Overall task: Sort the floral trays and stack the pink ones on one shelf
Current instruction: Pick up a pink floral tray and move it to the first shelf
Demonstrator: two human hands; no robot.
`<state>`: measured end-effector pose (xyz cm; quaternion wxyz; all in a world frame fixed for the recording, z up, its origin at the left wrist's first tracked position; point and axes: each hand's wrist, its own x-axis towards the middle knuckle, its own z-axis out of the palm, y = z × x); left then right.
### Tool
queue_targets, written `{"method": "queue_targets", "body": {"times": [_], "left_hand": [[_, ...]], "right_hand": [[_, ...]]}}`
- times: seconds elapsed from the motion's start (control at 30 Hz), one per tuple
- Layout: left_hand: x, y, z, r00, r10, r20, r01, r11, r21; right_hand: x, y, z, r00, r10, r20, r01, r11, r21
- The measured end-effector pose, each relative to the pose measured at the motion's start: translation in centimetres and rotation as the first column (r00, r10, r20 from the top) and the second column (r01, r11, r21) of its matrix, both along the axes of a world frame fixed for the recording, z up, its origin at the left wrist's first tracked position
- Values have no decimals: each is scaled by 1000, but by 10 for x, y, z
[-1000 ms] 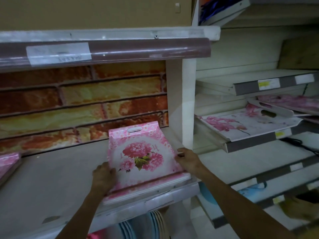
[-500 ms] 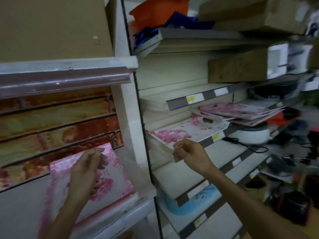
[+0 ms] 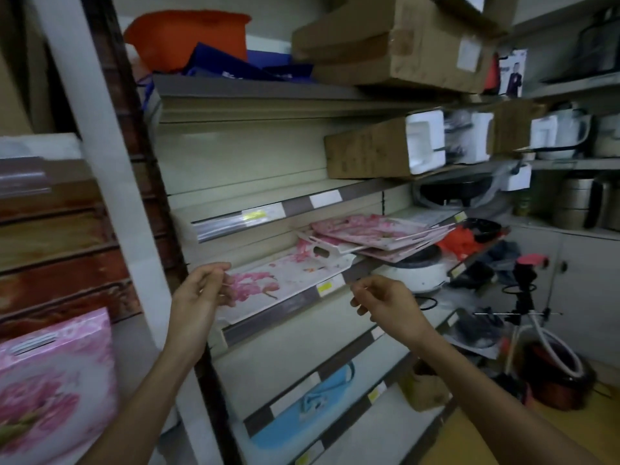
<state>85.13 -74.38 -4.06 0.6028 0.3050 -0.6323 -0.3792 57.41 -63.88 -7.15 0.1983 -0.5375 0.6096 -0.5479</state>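
Note:
A pink floral tray [image 3: 57, 380] lies on the left shelf at the lower left, with no hand on it. On a sloped shelf [image 3: 268, 320] in the right unit lies a white tray with pink blossoms [image 3: 285, 280]. Behind it, several pink floral trays [image 3: 375, 234] are piled unevenly. My left hand [image 3: 204, 290] hovers in front of the white tray's left end, fingers loosely curled, holding nothing. My right hand [image 3: 385, 303] hangs in the air before the shelf edge, right of that tray, also loosely curled and empty.
Cardboard boxes [image 3: 402, 41] and an orange item [image 3: 188, 35] fill the upper shelves. A white cooker [image 3: 419, 270] sits under the pink pile. A blue item [image 3: 302, 417] lies on a lower shelf. A white upright post [image 3: 110, 209] divides the two units. Hoses and clutter crowd the floor at right.
The view swung right toward the second unit. My left hand left the pink tray on the left shelf and rose to the white blossom tray. My right hand drifted right.

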Motion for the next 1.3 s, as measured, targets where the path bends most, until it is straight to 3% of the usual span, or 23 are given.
{"method": "queue_targets", "body": {"times": [0.2,0.47,0.7,0.87,1.1,1.3], "left_hand": [[-92,-15,1,996,-89,20,89,996,14],[-221,-54,-12,949,-195,248,216,975,-60],[-331,-99,-25,838,-138,528,311,916,-254],[-376,-137,-38,728,-96,679,368,890,-269],[-391,-155,-41,776,-78,626,369,861,-350],[-376,-155,-16,877,-72,475,261,902,-345]], "right_hand": [[-79,6,-9,992,-120,30,120,993,3],[-157,-11,-12,974,-220,51,220,975,19],[-223,-54,-8,964,-261,46,259,965,49],[-267,-76,1,951,-304,56,301,952,56],[-309,-108,-3,925,-349,153,347,937,38],[-325,-140,-3,843,-324,429,344,938,34]]}}
